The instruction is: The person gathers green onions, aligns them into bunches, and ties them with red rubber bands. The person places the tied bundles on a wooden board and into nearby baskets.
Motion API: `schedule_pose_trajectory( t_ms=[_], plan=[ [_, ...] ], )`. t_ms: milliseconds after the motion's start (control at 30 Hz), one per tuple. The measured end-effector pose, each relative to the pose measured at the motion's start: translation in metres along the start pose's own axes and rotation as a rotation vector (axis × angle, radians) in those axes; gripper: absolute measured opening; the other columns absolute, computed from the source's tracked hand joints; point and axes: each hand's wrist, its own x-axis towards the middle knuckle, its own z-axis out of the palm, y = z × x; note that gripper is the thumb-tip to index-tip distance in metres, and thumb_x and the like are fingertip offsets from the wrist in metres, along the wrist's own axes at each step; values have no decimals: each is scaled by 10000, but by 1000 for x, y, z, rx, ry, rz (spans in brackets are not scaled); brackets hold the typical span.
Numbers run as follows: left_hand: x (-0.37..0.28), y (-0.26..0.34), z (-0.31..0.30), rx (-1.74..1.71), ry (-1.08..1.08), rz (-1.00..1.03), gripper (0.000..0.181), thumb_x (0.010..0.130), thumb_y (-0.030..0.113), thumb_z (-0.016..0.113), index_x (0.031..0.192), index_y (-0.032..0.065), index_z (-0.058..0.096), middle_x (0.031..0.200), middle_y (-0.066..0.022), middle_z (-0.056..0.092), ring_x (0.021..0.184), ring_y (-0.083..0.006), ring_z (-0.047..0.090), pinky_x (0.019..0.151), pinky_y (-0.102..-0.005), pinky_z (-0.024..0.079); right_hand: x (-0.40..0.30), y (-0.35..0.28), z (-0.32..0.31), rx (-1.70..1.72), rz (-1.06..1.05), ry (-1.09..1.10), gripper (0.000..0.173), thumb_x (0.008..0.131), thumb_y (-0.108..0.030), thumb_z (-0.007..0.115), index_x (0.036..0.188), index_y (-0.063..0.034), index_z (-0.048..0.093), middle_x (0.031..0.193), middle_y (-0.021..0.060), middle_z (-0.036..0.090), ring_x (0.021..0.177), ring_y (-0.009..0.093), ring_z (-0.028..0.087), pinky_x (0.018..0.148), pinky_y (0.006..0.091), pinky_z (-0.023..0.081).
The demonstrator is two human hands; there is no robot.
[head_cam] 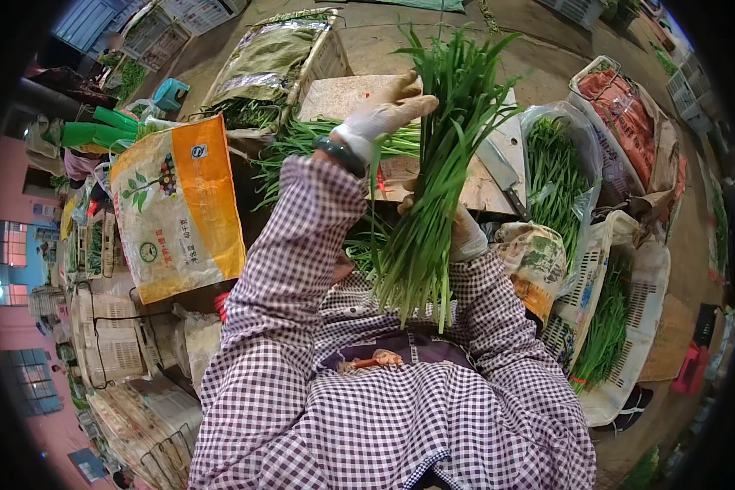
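A long bunch of garlic chives (pixel 450 147) is raised in front of my chest, leaf tips at the far end and pale stems towards me. My right hand (pixel 465 236), in a whitish glove, grips it from underneath, and its fingers are partly hidden behind the leaves. At the bunch's left side, my left hand (pixel 389 113) is gloved too, its fingers spread and holding nothing; whether they touch the leaves I cannot tell. A dark bangle (pixel 340 153) circles that wrist. Beneath both hands, more chives (pixel 398 139) lie across a worn board (pixel 327 95). A kitchen knife (pixel 499 165) rests on its right part.
Right of the board stand a clear plastic bag of greens (pixel 554 159) and a white plastic crate (pixel 646 306) holding chives. An orange-and-white woven sack (pixel 177 208) hangs at left. Beyond it is a covered basket (pixel 269 55). A blue stool (pixel 171 94) stands farther off.
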Motion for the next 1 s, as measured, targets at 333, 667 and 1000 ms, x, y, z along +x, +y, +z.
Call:
schedule_pose_trajectory(
  t_ms=[333, 667, 1000],
  plan=[
    [-131, -144, -47, 168, -169, -349, 411, 886, 247, 584, 1230, 22, 568, 1227, -103, 583, 1104, -213, 549, 919, -333, 459, -17, -25, -52, -1, -57, 129, 563, 793, -385, 726, 1215, -51, 560, 1094, 68, 637, 944, 178, 629, 794, 334, 557],
    [-102, -149, 97, -568, -319, -159, 821, 735, 210, 758, 1394, -2, 318, 1227, -62, 517, 1103, -149, 488, 968, -300, 392, -4, -31, -16, -343, -114, 373, 397, 815, -209, 692, 1141, -11, 583, 1018, 74, 646, 839, 174, 643, 722, 300, 551],
    [-45, -208, 142, -774, -255, -511, 463, 724, 99, 776, 1141, 49, 583, 1013, -59, 653, 917, -205, 616, 826, -372, 494, -5, -32, -65, -490, -97, 677, 476, 892, -358, 630, 1219, -23, 543, 1108, 74, 622, 960, 190, 602, 828, 327, 498]
  ],
)
